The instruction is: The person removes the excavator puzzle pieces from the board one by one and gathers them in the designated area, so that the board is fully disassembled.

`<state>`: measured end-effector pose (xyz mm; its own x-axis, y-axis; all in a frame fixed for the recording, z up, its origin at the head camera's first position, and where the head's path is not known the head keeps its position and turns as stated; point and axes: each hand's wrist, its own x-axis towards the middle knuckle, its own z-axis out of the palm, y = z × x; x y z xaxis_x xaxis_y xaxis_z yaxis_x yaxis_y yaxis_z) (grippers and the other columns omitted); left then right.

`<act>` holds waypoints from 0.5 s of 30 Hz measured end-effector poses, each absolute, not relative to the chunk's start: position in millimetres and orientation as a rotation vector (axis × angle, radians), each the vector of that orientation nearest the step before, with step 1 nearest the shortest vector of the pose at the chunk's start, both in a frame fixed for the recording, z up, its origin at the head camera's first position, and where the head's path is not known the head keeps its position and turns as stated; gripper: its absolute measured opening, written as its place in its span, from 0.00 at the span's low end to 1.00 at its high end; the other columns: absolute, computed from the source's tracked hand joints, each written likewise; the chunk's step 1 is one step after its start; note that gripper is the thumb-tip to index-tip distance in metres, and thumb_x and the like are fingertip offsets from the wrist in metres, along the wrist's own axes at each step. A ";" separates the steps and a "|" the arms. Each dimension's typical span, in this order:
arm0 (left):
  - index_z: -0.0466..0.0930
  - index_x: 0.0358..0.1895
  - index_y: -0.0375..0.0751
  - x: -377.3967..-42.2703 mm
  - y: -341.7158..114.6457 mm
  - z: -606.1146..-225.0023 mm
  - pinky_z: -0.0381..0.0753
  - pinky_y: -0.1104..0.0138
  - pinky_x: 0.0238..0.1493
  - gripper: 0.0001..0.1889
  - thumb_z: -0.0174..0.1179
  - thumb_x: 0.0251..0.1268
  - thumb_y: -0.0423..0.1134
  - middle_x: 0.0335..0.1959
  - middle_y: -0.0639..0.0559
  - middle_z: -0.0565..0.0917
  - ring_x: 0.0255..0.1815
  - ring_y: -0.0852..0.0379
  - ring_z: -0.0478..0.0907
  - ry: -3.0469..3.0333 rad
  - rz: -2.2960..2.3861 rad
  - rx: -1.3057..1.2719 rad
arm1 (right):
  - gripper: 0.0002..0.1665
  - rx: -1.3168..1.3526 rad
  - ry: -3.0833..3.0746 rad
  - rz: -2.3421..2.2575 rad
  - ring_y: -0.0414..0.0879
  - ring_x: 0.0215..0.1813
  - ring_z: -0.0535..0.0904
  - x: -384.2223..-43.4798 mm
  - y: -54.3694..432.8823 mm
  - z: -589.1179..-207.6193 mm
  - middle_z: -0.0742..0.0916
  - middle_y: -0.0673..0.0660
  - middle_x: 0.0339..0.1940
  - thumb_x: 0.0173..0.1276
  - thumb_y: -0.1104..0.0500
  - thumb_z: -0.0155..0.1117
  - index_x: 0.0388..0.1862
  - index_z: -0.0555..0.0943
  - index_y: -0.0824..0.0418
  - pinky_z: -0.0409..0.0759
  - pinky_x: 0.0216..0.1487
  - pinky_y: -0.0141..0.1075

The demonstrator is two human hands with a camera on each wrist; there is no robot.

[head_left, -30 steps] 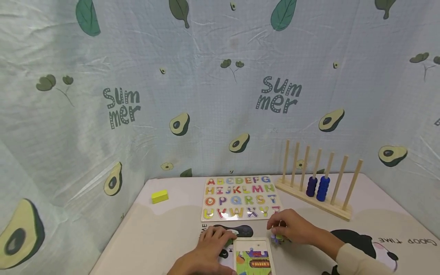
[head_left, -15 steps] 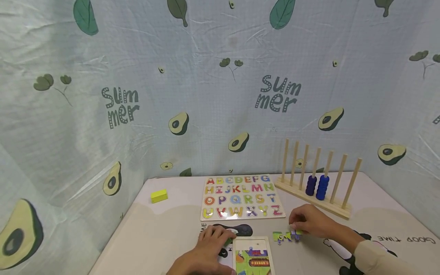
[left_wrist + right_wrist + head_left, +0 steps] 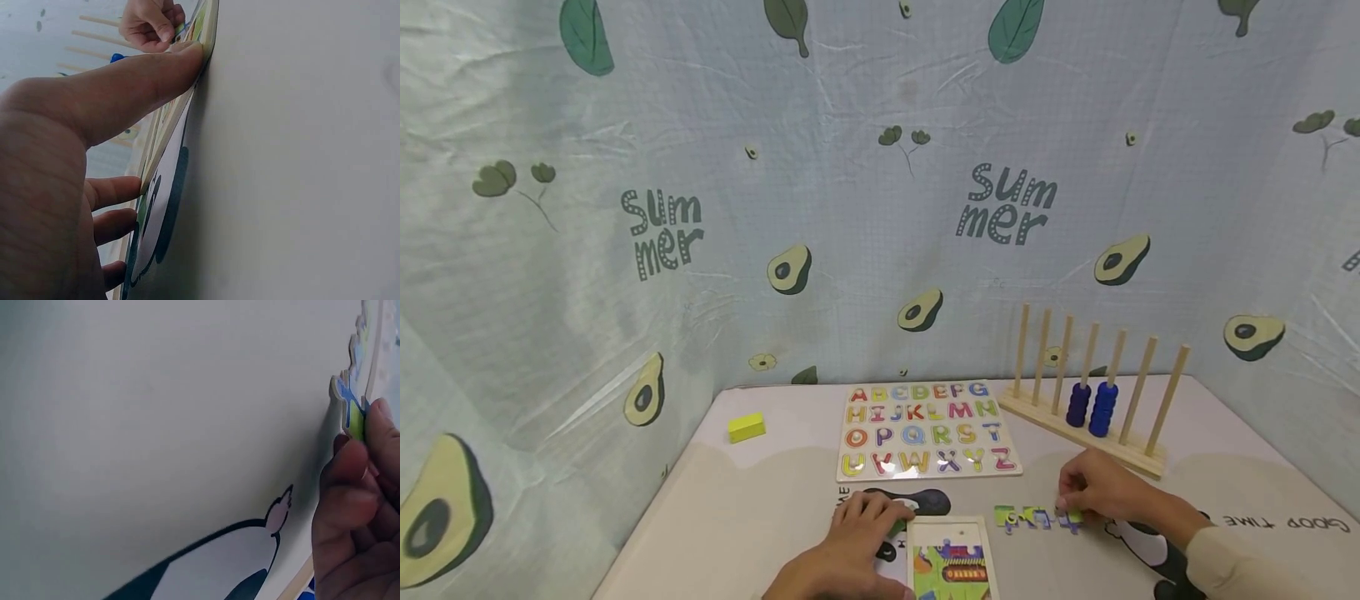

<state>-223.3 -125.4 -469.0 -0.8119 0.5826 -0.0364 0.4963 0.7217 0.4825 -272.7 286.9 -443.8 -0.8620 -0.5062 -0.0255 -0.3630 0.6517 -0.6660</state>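
Head view, tray: puzzle tray (image 3: 946, 520) is lying flat, fitted pieces (image 3: 940, 568) filling its near part, its far part showing bare.
Head view, left hand: left hand (image 3: 861, 542) is resting along the tray's left side, fingers spread and fairly straight.
Head view, right hand: right hand (image 3: 1105, 487) is pinching the end piece (image 3: 1070, 522), right of the tray; two loose pieces (image 3: 1037, 514) are lying between that piece and the tray.
Left wrist view, thumb: straight thumb is touching the tray's rim; I am judging this a brace, light pressure sufficing.
Right wrist view, pinch: thumb and a curled finger are gripping the end piece by one end, its knobs projecting free; contact with the table (image 3: 760, 517), cannot tell.
Row of pieces: I am reading the step as spacing pieces out beside the tray.
Handling: good work would be setting the end piece flat, apart from its neighbours, before loosening the pinch.
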 end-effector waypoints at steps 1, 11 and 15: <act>0.69 0.66 0.69 -223.5 -125.5 -469.1 0.61 0.42 0.63 0.41 0.71 0.45 0.69 0.61 0.63 0.69 0.61 0.53 0.59 2.742 0.694 0.874 | 0.12 -0.707 2.669 -0.984 0.36 0.20 0.73 -272.7 286.6 -444.4 0.80 0.44 0.19 0.64 0.57 0.74 0.25 0.81 0.56 0.72 0.20 0.31; 0.69 0.67 0.67 -222.4 -124.8 -469.2 0.59 0.43 0.63 0.41 0.71 0.44 0.69 0.60 0.64 0.69 0.60 0.55 0.59 2.750 0.704 0.874 | 0.15 -0.700 2.824 -0.741 0.36 0.19 0.72 -272.6 282.0 -446.1 0.77 0.43 0.17 0.61 0.54 0.77 0.21 0.79 0.51 0.69 0.21 0.31; 0.69 0.66 0.67 -221.0 -124.7 -468.6 0.60 0.43 0.63 0.41 0.71 0.45 0.69 0.60 0.64 0.69 0.59 0.55 0.59 2.763 0.681 0.885 | 0.16 -0.679 2.834 -0.736 0.36 0.20 0.71 -270.2 280.4 -444.5 0.77 0.43 0.17 0.60 0.53 0.78 0.21 0.79 0.52 0.68 0.21 0.31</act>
<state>-221.0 -124.7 -468.6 -0.8120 0.5834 -0.0139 0.5101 0.7212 0.4688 -270.2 280.4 -444.5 -0.8893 -0.4570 -0.0175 -0.3908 0.7793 -0.4899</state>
